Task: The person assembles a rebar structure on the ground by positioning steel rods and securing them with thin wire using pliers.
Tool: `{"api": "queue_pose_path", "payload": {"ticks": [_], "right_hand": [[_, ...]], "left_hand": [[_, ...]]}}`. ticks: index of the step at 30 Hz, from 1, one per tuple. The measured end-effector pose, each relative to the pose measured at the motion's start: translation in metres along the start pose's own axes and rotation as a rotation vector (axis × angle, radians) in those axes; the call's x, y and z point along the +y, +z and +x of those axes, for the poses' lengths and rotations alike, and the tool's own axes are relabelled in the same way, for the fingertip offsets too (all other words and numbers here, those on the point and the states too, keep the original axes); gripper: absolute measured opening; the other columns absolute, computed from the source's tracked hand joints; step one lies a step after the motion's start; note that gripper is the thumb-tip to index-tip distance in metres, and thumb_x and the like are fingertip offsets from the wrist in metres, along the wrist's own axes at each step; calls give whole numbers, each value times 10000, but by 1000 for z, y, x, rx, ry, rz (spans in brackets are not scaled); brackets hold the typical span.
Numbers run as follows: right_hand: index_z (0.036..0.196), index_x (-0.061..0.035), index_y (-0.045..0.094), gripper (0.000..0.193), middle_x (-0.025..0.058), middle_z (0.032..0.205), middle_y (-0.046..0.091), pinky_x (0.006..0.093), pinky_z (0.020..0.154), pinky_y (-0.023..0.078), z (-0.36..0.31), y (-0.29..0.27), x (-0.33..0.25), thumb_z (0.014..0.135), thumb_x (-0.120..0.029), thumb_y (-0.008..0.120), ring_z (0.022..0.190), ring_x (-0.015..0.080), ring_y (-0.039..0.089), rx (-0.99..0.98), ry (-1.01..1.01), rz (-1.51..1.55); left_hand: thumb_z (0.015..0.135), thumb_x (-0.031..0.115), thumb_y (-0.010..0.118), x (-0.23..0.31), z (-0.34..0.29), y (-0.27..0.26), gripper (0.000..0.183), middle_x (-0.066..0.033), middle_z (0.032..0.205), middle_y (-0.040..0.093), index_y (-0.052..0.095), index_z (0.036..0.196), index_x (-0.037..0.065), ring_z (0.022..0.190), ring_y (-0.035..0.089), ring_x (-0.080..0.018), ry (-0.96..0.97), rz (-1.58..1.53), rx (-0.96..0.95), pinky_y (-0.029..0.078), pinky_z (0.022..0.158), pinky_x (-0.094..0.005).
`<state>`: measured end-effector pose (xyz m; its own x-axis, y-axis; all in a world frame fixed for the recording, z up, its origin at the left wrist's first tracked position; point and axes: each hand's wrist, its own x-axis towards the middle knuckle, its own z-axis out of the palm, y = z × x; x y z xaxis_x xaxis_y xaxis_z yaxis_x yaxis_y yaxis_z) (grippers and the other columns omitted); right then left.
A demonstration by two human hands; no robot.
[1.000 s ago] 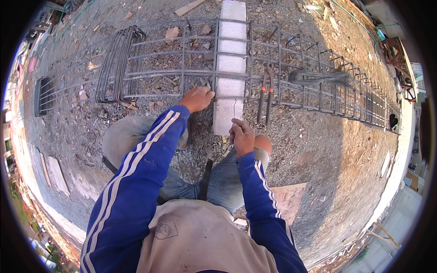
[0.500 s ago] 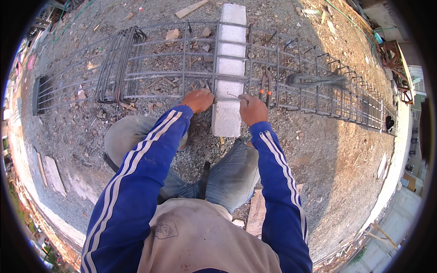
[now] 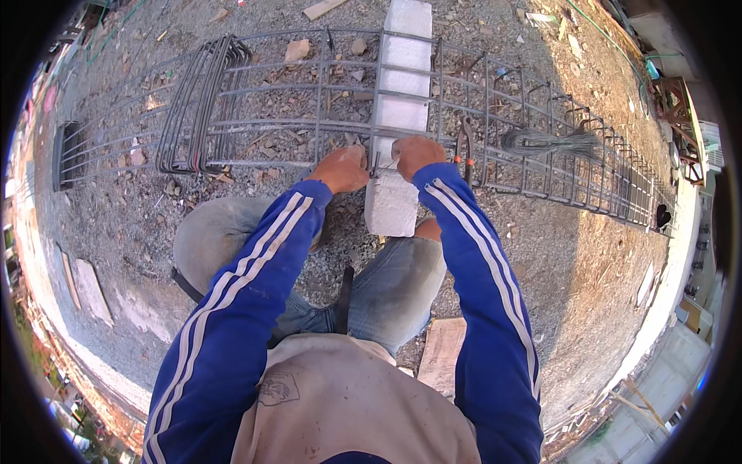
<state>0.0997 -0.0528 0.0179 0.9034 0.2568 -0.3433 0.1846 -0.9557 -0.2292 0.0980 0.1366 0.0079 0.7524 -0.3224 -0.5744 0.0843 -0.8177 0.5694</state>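
Observation:
A cage of long steel rebars point(image 3: 286, 124) with square stirrups lies across in front of me. Under it runs a long whitish block point(image 3: 393, 207), pointing away from me. My left hand point(image 3: 342, 168) is closed beside the block's left edge, at the near rebar; what its fingers pinch is hidden. Over the block my right hand point(image 3: 418, 158) is closed, with a thin piece of wire at its fingertips, partly hidden. Orange-handled pincers point(image 3: 464, 145) rest on the cage just right of that hand.
A bundle of thin tie wire point(image 3: 550, 142) lies on the cage to the right. Several stirrups point(image 3: 202, 108) stand bunched on the left. Stones and wood scraps litter the gravel; a board point(image 3: 442, 354) lies by my right knee.
My right hand has moved left and slightly up, over the block and closer to my left hand. The wire showing earlier at its fingers is now less visible. The view has shifted slightly.

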Motion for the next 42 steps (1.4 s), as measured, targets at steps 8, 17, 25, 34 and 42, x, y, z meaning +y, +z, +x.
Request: {"api": "queue_pose_path", "payload": {"ticks": [8, 17, 25, 34, 42], "right_hand": [[870, -80, 684, 148, 150, 905, 678, 447, 751, 525, -6, 17, -11, 763, -108, 586, 866, 331, 662, -25, -52, 92], [937, -122, 691, 191, 159, 947, 675, 469, 793, 502, 0, 12, -16, 773, -179, 612, 896, 335, 650, -66, 110, 63], [868, -53, 682, 179, 183, 899, 663, 461, 754, 523, -7, 25, -12, 742, -127, 578, 838, 371, 654, 99, 140, 150], [855, -23, 668, 178, 214, 856, 661, 458, 751, 523, -3, 32, -12, 752, -137, 578, 827, 389, 649, 48, 167, 179], [865, -61, 688, 191, 193, 865, 672, 464, 738, 515, -21, 40, -22, 790, -193, 572, 805, 374, 651, 152, 203, 484]], "left_hand": [[605, 155, 586, 7, -6, -4, 185, -203, 767, 654, 698, 707, 49, 756, 640, -379, 32, 93, -131, 505, 706, -415], [641, 290, 703, -6, -1, 16, 187, -159, 681, 653, 733, 703, 116, 670, 641, -327, 126, 296, -79, 498, 659, -424], [659, 379, 711, -16, -6, 46, 253, -152, 756, 669, 760, 749, 148, 815, 621, -324, 232, 273, 300, 396, 826, -448], [666, 427, 710, -1, -6, 14, 333, -120, 958, 679, 764, 850, 155, 988, 599, -323, 111, 159, -112, 391, 906, -414], [652, 433, 721, -1, -4, 6, 371, -108, 986, 652, 756, 872, 136, 1059, 565, -318, 66, 99, -214, 377, 964, -397]]}}
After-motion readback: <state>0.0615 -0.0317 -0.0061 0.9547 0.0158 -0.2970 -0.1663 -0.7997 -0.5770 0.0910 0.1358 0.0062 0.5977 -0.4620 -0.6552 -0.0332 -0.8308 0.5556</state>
